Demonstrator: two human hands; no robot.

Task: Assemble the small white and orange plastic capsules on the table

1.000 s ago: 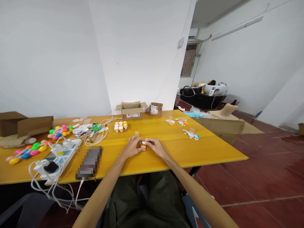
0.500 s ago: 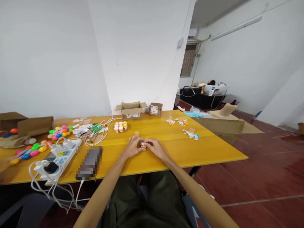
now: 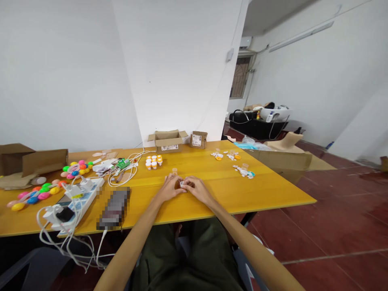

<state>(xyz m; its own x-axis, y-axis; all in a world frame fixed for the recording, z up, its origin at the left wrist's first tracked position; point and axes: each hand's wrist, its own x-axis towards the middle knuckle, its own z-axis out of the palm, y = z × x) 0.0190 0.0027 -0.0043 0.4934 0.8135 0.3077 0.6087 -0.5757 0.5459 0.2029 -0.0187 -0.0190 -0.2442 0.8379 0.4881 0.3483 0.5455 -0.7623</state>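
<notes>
Close together over the table (image 3: 266,194), both hands have their fingers closed around one small white round plastic part (image 3: 182,184). My left hand (image 3: 169,188) grips it from the left, and my right hand (image 3: 196,188) pinches it from the right. Fingers cover much of the part, so its full shape is hidden. Just beyond my left fingertips stands a small clear plastic cup (image 3: 174,171). Farther back, a cluster of small white and orange capped containers (image 3: 154,161) stands in tight rows.
Loose white and orange parts (image 3: 218,157) and white and teal parts (image 3: 245,172) lie to the right. Cardboard boxes (image 3: 168,146) stand at the back. On the left are a power strip (image 3: 87,202), tangled cables (image 3: 133,171), a blurred phone (image 3: 113,208) and colourful balls (image 3: 44,195).
The piece between my fingers has turned: orange showed on it before, and now a white round face shows. Both hands stay in nearly the same place.
</notes>
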